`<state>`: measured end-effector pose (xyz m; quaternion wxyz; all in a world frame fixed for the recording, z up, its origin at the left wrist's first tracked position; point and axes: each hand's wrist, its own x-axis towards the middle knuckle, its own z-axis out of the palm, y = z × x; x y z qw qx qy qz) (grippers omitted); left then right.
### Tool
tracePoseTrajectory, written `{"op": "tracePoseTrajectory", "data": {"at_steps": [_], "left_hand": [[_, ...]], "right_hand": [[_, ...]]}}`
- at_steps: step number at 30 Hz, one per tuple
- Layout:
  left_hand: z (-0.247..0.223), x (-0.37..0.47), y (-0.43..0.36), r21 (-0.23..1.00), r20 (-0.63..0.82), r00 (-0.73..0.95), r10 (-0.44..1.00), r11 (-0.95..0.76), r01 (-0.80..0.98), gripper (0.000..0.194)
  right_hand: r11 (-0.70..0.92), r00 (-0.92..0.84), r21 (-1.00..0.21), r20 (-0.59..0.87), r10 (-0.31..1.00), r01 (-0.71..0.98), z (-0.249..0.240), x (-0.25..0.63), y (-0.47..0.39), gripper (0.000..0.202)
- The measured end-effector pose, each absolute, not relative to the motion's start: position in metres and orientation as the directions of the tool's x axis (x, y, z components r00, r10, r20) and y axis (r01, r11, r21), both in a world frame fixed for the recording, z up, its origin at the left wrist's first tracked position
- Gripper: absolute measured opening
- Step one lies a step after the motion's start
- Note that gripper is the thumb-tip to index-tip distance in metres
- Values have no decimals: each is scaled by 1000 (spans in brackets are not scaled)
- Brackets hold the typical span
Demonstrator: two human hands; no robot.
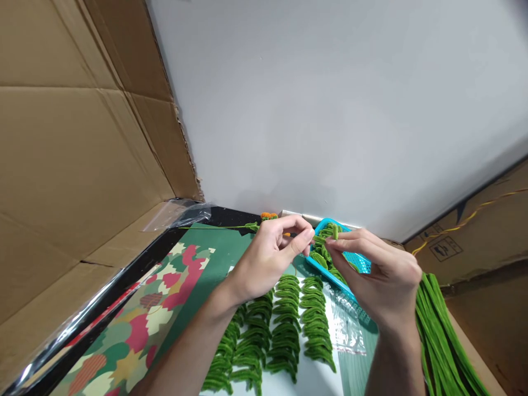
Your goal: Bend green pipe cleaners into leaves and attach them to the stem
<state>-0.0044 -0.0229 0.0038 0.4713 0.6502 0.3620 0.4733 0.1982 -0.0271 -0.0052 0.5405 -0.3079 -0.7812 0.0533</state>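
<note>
Large brown cardboard panel (74, 154), creased, at left. Pale wall (309, 110) behind. Crumpled clear plastic bag (177, 213) near panel's foot. Patterned sheet (138, 330): pink, green, cream. Right: printed cardboard box (462, 236), yellow cord (466, 221) across it.

A single head-worn view looks forward and steeply down from above and behind the fingers (297, 243); it sits close, the worktop (218, 237) beneath them, the wall (330, 110) beyond.
</note>
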Motion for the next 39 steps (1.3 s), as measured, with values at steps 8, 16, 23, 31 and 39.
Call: {"op": "tracePoseTrajectory", "data": {"at_steps": [8,16,23,31,39], "left_hand": [[-3,1,-22,966,252,253,934,-257,-17,27],[-6,-1,-17,965,257,243,935,-236,-112,34],[-9,2,-21,966,253,256,933,-256,-20,37],[-5,6,-22,966,257,221,941,-257,-29,31],[-5,6,-21,980,192,190,963,-179,-81,34]], "right_hand": [[769,-266,-343,798,541,539,-3,196,-25,13],[744,-236,-349,798,555,569,-5,191,-26,10],[780,-294,-352,783,548,517,-3,189,-28,9],[756,-312,-365,749,585,543,-7,187,-29,10],[733,-280,-355,758,589,581,-16,183,-23,8]]}}
